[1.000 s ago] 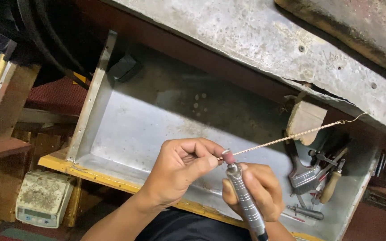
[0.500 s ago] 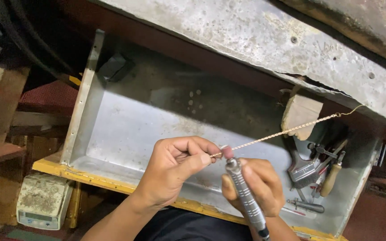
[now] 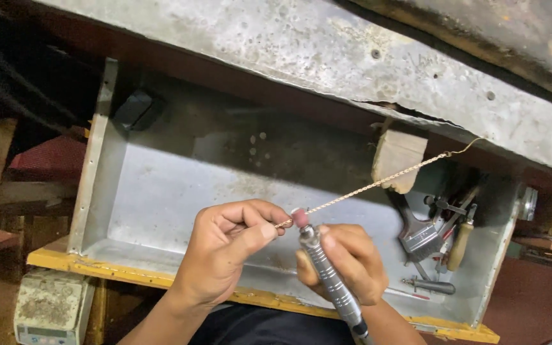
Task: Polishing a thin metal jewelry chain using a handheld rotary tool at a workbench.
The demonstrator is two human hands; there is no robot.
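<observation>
A thin twisted chain (image 3: 378, 184) runs taut from up at the bench's edge on the right down to my left hand (image 3: 225, 252), which pinches its lower end between thumb and fingers. My right hand (image 3: 346, 262) grips a slim metal rotary handpiece (image 3: 330, 281), held upright. Its small pink grinding tip (image 3: 299, 218) touches the chain right beside my left fingertips. A pale wooden peg (image 3: 396, 160) juts from the bench just behind the chain.
Under my hands lies a grey metal drawer tray (image 3: 161, 191) with a yellow front edge (image 3: 129, 276). Its right end holds a brush (image 3: 418, 235), a wooden-handled tool (image 3: 460, 246) and other small tools. A worn metal bench top (image 3: 327, 57) spans above. A small scale (image 3: 49, 306) sits bottom left.
The view has drifted slightly, so the tray sits a little more to the left. Both hands keep the same hold, with the pink tip still on the chain.
</observation>
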